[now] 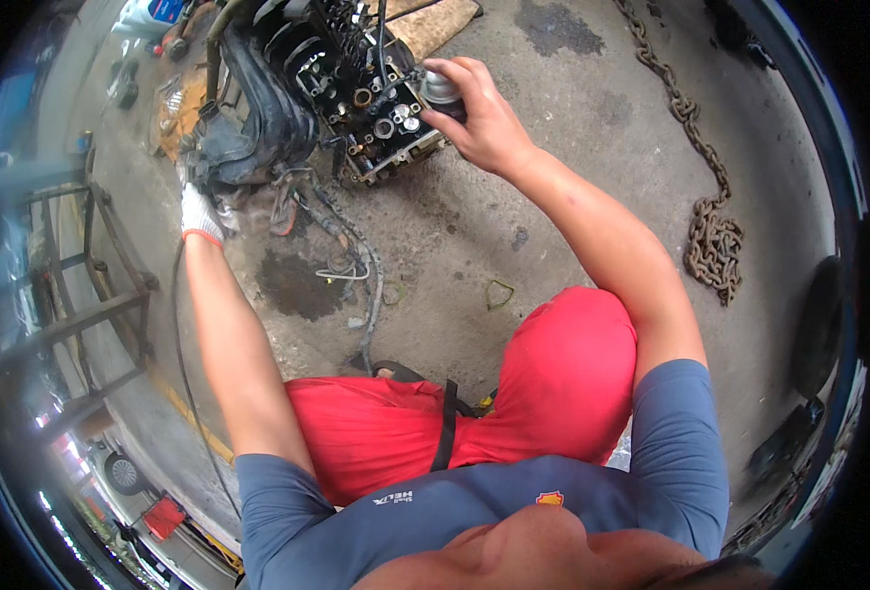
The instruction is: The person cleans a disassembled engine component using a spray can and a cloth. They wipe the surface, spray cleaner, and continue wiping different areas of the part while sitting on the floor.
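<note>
An engine [374, 113] with its open metal top showing lies on the concrete floor in front of me. My right hand [484, 116] is bare and curls round a silvery, dark-based round part [442, 88] at the engine's right side, thumb and fingers on opposite sides of it. Whether that part is attached to the engine I cannot tell. My left hand [200, 214], in a white knitted glove with an orange cuff, reaches to the lower left end of a black ribbed plastic piece [258, 123] joined to the engine's left side. Its fingers are blurred and partly hidden.
Hoses and cables [356, 246] trail from the engine toward my knees. A metal frame [91, 275] stands at the left. A rusty chain [712, 241] is heaped at the right. Cardboard [430, 25] lies behind the engine, and a white jug [148, 18] stands at the far left.
</note>
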Demonstrator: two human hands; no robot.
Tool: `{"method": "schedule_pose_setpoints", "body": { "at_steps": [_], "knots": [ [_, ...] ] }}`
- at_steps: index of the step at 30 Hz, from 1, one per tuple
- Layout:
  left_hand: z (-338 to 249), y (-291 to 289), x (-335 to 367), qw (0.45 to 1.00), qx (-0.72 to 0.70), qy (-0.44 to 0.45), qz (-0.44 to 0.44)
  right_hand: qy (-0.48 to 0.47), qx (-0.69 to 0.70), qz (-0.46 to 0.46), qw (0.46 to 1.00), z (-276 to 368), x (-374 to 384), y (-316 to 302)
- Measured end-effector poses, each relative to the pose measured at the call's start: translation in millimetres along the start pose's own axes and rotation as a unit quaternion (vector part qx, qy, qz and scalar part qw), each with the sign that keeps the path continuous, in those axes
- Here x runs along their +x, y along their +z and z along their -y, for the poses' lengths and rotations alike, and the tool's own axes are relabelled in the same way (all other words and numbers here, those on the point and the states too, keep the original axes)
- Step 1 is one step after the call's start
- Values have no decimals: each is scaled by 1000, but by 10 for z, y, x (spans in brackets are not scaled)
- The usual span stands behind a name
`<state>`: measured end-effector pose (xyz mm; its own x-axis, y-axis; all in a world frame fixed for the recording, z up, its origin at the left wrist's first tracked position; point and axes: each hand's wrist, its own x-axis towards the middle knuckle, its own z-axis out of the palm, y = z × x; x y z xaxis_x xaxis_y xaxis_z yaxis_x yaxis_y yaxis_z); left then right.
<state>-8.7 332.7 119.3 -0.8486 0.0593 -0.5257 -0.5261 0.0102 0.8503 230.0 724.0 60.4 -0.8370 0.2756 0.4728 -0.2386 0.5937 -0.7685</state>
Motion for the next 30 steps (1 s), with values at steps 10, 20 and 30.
{"method": "schedule_pose_setpoints", "body": {
  "at_steps": [10,20,30],
  "knots": [
    [128,-96,51,998,-47,-46,8,4,9,14,1000,-134,-31,85],
    [267,-486,384,999,-26,-37,30,8,-1,30,1000,-87,32,22],
    [104,-76,183,997,-70,-14,-4,108,-229,90,963,-611,-500,-473]
  ]
}}
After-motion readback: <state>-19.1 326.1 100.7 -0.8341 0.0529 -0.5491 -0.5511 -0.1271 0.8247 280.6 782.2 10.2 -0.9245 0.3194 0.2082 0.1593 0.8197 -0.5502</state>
